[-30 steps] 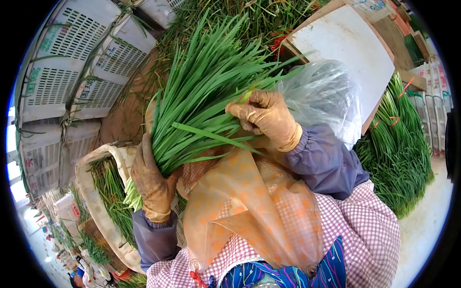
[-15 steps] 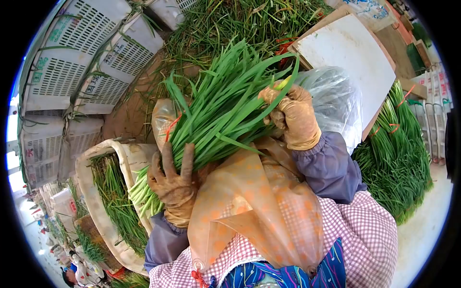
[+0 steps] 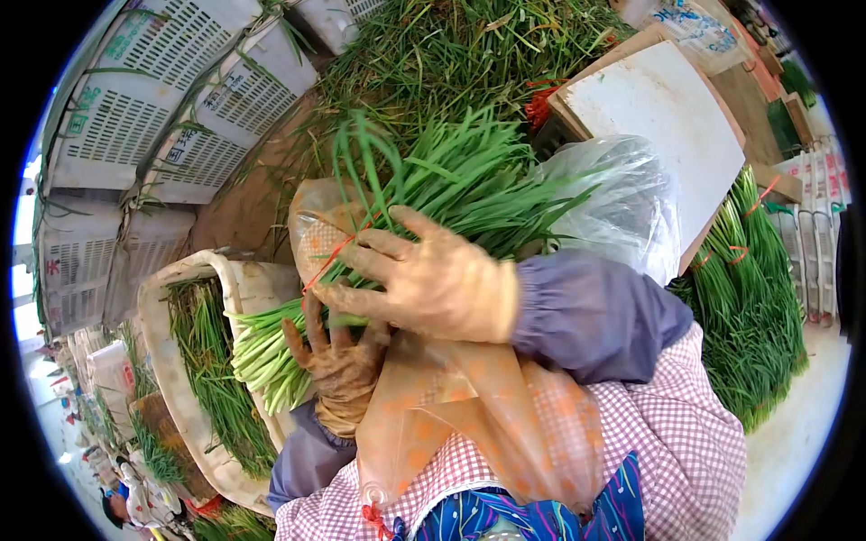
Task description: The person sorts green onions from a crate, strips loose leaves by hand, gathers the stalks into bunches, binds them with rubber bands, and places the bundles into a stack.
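Note:
A bunch of long green leafy stalks (image 3: 478,180) lies across my lap, its pale stem ends pointing left. My right hand (image 3: 424,279), in a tan glove, rests on the bunch with its fingers spread. Below the stems is my left hand (image 3: 338,365), in a dirty tan glove, fingers apart and pointing up against the bunch near the pale ends. A thin red tie (image 3: 327,263) runs across the stalks just left of my right fingertips. My palms' contact with the stalks is partly hidden.
A white basket (image 3: 230,279) with green stalks stands at the left, below stacked white crates (image 3: 117,117). Loose greens (image 3: 451,54) pile up ahead. To the right are a white board (image 3: 658,108), a clear plastic bag (image 3: 622,189) and tied green bundles (image 3: 744,298). People are at the far lower left.
My right hand has moved left and down from the leaves, opening flat over the stems. The yellowish leaf it pinched is out of sight. My left hand has shifted slightly lower.

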The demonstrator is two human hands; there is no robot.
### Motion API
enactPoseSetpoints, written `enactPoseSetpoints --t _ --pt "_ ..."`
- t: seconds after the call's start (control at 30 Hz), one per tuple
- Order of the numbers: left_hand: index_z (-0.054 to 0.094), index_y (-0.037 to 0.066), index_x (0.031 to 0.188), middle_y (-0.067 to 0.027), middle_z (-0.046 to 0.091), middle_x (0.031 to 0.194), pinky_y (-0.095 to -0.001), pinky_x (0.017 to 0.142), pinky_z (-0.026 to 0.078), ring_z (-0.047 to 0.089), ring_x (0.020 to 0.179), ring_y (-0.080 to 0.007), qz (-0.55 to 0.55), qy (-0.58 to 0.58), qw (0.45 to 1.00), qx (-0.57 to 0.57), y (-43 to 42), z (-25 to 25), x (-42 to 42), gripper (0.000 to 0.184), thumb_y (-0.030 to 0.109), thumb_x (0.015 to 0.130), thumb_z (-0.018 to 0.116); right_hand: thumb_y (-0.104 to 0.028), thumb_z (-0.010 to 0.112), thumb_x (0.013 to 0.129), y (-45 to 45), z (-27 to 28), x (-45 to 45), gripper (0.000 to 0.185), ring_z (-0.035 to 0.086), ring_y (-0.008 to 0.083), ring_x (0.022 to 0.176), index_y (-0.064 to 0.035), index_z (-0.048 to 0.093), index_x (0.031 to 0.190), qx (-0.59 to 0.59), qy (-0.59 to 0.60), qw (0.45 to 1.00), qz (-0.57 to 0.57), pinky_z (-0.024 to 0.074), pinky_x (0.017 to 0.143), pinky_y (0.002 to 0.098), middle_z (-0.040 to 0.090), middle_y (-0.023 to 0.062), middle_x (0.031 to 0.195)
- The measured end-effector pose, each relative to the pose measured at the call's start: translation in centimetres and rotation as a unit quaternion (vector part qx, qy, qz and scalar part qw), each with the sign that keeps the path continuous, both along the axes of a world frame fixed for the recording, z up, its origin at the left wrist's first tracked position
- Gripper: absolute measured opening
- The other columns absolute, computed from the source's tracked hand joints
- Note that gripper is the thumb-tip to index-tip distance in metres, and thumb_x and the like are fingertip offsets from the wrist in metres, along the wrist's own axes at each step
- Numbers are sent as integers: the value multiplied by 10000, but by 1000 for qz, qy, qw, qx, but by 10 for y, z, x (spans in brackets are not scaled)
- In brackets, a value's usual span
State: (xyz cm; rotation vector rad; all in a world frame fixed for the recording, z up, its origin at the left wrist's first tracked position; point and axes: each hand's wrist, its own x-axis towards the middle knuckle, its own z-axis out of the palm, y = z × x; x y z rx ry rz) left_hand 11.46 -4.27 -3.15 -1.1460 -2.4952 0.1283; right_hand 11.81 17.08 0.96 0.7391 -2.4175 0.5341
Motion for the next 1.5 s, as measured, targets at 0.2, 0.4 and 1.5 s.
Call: enactPoseSetpoints --t 0.2,0.4,1.5 --pt "638 61 990 -143 592 1016 -413 781 479 580 954 -322 -195 -239 935 176 -32 50 18 313 128 690 702 -432 786 566 16 -22 -28 1016 562 314 989 -157 274 1399 87 -373 923 -41 398 855 458 566 151 1083" --pt "606 39 1087 -119 620 1023 -356 823 465 584 969 -254 94 -401 827 384 -48 3 2 433 239 728 745 -451 775 569 18 -60 -22 1003 557 333 992 -115 298 1385 -20 -377 926 -18 383 889 447 578 172 1075" --pt "402 -34 1265 -181 514 1159 -427 885 485 517 1082 -314 -271 -683 279 619 63 19 -107 855 324 604 809 -385 749 657 88 -45 22 1005 488 374 1139 -80 180 1428 81 -642 758 -80 354 991 411 506 254 1215"
